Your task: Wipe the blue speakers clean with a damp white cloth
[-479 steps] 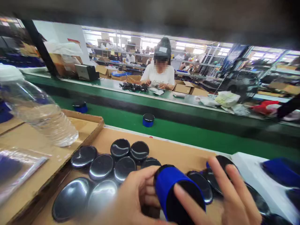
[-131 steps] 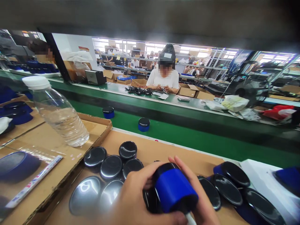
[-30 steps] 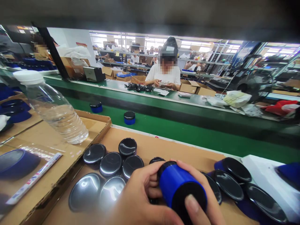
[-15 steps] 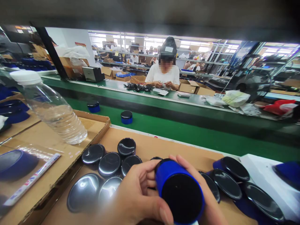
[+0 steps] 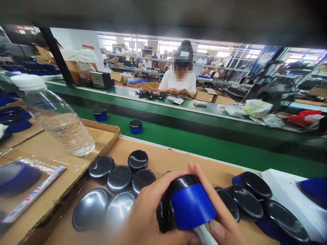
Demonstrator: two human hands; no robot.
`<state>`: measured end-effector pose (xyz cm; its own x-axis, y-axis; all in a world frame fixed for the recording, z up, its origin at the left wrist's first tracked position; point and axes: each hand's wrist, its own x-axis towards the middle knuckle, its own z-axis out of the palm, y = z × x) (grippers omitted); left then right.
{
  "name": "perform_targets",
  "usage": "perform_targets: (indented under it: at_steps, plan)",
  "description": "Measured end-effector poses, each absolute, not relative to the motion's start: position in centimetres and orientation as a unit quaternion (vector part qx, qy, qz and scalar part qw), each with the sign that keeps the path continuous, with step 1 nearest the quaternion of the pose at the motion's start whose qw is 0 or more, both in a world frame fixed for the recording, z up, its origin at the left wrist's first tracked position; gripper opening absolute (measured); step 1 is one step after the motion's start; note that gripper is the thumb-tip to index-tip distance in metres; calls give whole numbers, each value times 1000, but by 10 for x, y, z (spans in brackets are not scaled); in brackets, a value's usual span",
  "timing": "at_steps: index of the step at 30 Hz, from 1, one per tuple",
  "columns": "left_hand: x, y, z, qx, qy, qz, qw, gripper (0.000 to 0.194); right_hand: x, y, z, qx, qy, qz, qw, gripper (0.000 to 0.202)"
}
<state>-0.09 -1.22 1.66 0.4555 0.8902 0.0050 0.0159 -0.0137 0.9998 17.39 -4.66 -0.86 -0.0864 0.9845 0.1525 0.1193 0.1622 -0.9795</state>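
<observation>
Between my two hands is a blue round case (image 5: 192,206) with a black top, tilted so that its blue side faces me. My left hand (image 5: 150,207) is closed around its left side, with the thumb low in front. My right hand (image 5: 221,214) grips the right side, fingers stretched up along it. A pale strip-like thing (image 5: 205,234) shows under the case by my right thumb; I cannot make out what it is. Several similar black-topped cases (image 5: 119,178) stand to the left on the cardboard sheet (image 5: 163,153). More cases (image 5: 246,200) are grouped on the right.
A water bottle (image 5: 61,119) stands on a cardboard tray (image 5: 102,136) at left. Beyond runs a green conveyor belt (image 5: 173,136) carrying a small blue case (image 5: 136,127). Across it sits a co-worker (image 5: 177,81) beside black cables (image 5: 150,95). A white object (image 5: 286,187) lies at right.
The held case has turned, so its black flat end no longer faces me and its blue side shows. The pale strip has come into view beneath. Cases on the belt have shifted slightly left.
</observation>
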Motion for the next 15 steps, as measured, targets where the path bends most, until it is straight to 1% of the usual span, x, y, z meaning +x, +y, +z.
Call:
perform_targets:
  at_steps: [3, 4, 7, 9, 11, 12, 13, 15]
  plan:
    - [-3, -12, 9, 707, 358, 413, 448, 75, 174, -41, -23, -453, -569, 470, 500, 69]
    - [-4, -12, 6, 730, 352, 423, 405, 77, 174, -39, -26, -470, -553, 478, 494, 69]
    - [-6, -12, -3, 780, 333, 432, 305, 75, 169, -39, -27, -536, -518, 468, 475, 54]
    - [-6, -14, -8, 783, 313, 449, 295, 66, 164, -42, -25, -527, -521, 452, 496, 55]
    - [-6, -16, -9, 752, 305, 481, 332, 52, 162, -43, -24, -478, -523, 473, 523, 64]
    - [-6, -18, -8, 732, 311, 490, 357, 48, 163, -43, -24, -454, -520, 497, 526, 68]
    - [-5, -19, -7, 715, 322, 491, 380, 47, 164, -42, -25, -438, -515, 518, 524, 68]
    - [-4, -21, -3, 708, 338, 470, 405, 47, 168, -41, -28, -437, -507, 535, 516, 58]
